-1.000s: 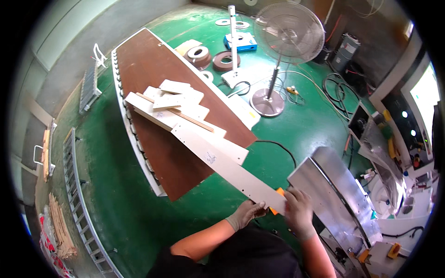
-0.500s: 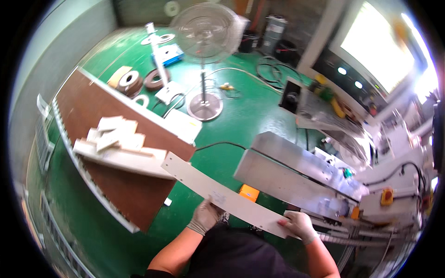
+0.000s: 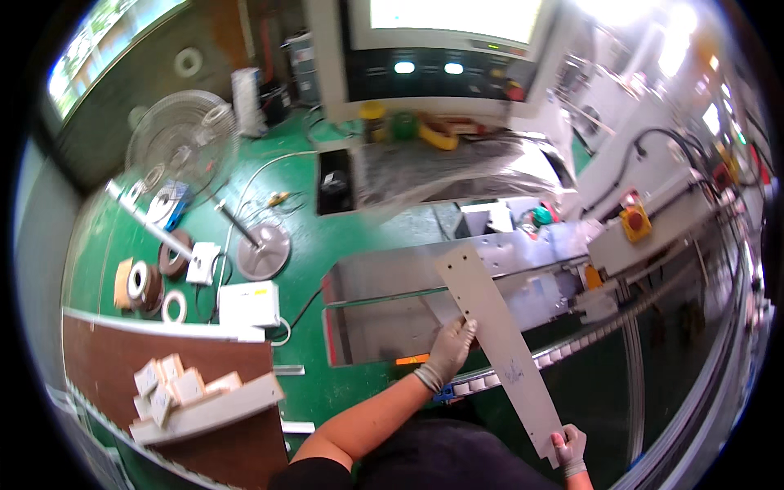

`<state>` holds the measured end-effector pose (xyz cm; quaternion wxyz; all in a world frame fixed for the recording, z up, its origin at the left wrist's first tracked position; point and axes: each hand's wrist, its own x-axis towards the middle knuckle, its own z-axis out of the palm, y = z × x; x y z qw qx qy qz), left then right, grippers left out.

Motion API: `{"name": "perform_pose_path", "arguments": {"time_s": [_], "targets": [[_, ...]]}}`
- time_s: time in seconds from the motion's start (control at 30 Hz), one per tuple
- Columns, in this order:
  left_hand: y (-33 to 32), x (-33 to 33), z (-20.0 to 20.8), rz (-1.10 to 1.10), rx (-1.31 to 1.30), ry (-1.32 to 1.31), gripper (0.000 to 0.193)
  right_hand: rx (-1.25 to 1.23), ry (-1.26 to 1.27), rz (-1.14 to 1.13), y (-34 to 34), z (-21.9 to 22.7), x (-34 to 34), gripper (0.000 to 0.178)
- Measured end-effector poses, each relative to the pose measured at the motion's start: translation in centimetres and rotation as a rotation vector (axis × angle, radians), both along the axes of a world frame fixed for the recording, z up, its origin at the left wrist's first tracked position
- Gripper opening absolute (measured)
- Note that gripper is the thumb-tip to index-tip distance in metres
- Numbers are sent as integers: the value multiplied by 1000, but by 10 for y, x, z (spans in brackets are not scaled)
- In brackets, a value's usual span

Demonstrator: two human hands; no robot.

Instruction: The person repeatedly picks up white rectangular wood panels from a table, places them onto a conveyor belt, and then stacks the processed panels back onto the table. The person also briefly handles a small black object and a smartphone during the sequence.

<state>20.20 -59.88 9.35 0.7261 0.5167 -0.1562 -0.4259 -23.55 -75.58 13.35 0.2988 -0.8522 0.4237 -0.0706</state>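
Between both gloved hands I hold a long, flat light-grey panel with small holes near its ends and a handwritten mark on its face. My left hand is closed on the panel's left edge, toward the far end. At the near end, my right hand grips the corner with its thumb on the face. The panel slants from far left to near right, held above a metal machine bed and a roller track.
A brown-topped table on the left bears a pile of small pale blocks and a pale board. Behind it are a standing fan, tape rolls and a white box. A machine control box with a red-yellow knob is at right.
My view has turned right, toward the machine. The panel has swung from over the brown table's edge to over the machine bed and now lies steeper. Both hands still hold it.
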Motion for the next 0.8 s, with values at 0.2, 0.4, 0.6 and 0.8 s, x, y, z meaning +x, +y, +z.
{"name": "perform_pose_path", "arguments": {"time_s": [0.2, 0.4, 0.6, 0.8], "targets": [[-56, -73, -34, -162, 116, 62, 29, 75, 140, -283, 84, -36, -25, 70], [-76, -75, -37, -245, 268, 70, 32, 74, 210, -334, 74, -32, -20, 57], [-99, -76, -76, -124, 419, -605, 36, 138, 255, -277, 11, -31, 2, 62], [-135, -89, -58, -84, 340, -296, 39, 242, 210, -286, -29, -23, -1, 63]]}}
